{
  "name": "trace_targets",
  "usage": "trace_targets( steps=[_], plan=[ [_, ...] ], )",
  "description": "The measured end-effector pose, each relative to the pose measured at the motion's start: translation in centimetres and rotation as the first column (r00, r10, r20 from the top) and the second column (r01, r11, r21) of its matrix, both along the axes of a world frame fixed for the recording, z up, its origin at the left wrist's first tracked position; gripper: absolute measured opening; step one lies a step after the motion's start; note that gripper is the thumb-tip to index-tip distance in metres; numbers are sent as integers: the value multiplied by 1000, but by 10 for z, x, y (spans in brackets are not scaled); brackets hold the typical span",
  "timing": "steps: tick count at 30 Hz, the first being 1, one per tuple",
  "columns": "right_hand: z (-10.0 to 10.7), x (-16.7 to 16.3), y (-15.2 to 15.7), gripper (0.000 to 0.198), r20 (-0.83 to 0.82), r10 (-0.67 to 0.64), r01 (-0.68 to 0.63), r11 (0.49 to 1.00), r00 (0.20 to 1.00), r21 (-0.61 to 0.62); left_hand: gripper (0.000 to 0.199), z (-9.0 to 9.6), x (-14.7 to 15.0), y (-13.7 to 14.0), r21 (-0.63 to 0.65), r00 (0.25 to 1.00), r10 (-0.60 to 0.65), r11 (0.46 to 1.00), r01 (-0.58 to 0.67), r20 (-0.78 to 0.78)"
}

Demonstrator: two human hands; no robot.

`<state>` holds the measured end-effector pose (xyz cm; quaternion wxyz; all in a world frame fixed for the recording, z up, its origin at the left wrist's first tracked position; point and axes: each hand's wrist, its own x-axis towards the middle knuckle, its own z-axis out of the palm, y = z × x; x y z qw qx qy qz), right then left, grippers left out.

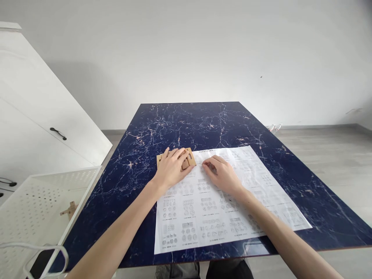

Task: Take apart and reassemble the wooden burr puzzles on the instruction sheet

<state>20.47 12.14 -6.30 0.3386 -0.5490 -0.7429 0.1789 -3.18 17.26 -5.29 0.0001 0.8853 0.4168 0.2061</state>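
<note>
Block (192, 161), tan, apparently wooden, with slots: lies under the left fingers (175, 154) at the sheet's far left corner. Long axis crosswise, from the wearer's left to right; right end slightly the farther and directed toward the right fingers (209, 159). Both ends protrude from beneath the left fingers; the middle is covered. Whether one piece or several fitted together: cannot be told.

Left fingers: spread over the block, thumb apart along its near edge. Whether they grip it or merely rest on it cannot be told.

Right fingers: curled, thumb tip close to index tip, just beside the block's right end, over the sheet. Anything pinched between the tips is too small or too hidden to tell.

Sheet (207, 186), white, creased, printed with rows of small diagrams: reaches from the left fingers, beneath the right fingers, and on toward the wearer. Heading along the far edge, between and beyond the two sets of fingers; lettering illegible. Part of the print is covered by the right forearm (269, 223).

Bench (186, 126), dark blue, marble-patterned: extends beyond and to both sides of the fingers; near right corner cut off.

Bin (37, 201), white, perforated: well to the left of the left fingers, cut off by the frame; holds a brown item (69, 210), partly hidden by the rim.

Cable (31, 245), white: nearer the wearer than the left fingers, far to their left; cut off.

Cabinet (35, 100), white, black handle (58, 133): far left of the left fingers; cut off.
</note>
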Motion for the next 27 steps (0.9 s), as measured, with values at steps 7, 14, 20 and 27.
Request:
trace_targets(
  steps=[7, 14, 20, 27],
  plan=[
    [0, 0, 0, 22, 11, 0, 0, 1000, 1000, -9, 65, 0, 0, 1, -10, 998, 4, 1000, -5, -68],
    [1, -1, -1, 21, 7, 5, -5, 1000, 1000, -6, 71, -4, 2, 2, 15, 1000, 3, 1000, -2, -26],
    [3, -1, 0, 21, 24, 5, -5, 1000, 1000, 8, 79, -7, 3, 2, 5, 998, -14, 1000, 14, -64],
    [2, 0, -1, 23, 31, 4, -3, 1000, 1000, -10, 65, -3, 3, 0, -5, 990, 5, 1000, -6, -139]
  ],
)
